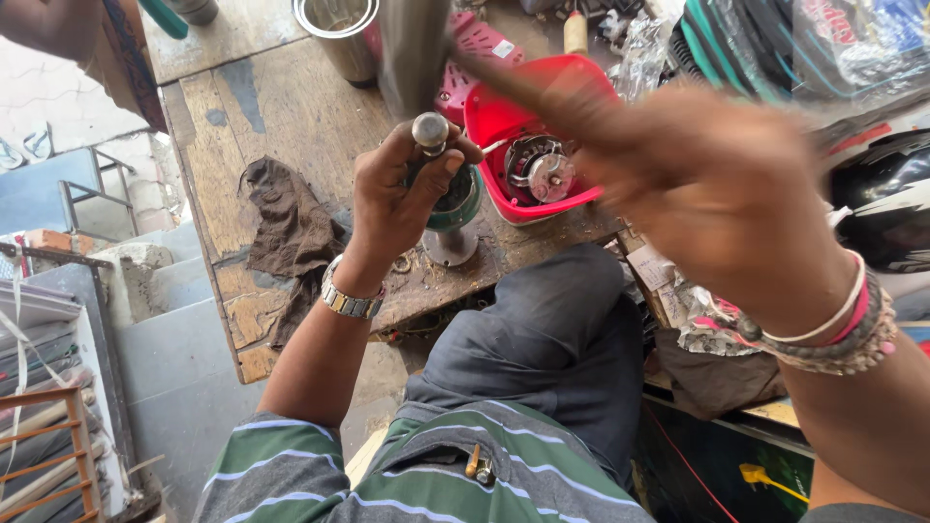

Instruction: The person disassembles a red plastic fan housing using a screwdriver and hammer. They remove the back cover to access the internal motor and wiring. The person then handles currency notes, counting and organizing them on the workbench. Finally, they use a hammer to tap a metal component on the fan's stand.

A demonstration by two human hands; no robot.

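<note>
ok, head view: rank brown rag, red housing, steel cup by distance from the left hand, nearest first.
From the left hand:
1. Red housing, just to its right on the bench.
2. Brown rag, to its left.
3. Steel cup, up at the bench's far edge.

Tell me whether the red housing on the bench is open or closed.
Open. The red housing lies with its hollow side up, no cover on it, and the round metal mechanism inside shows plainly.
</note>
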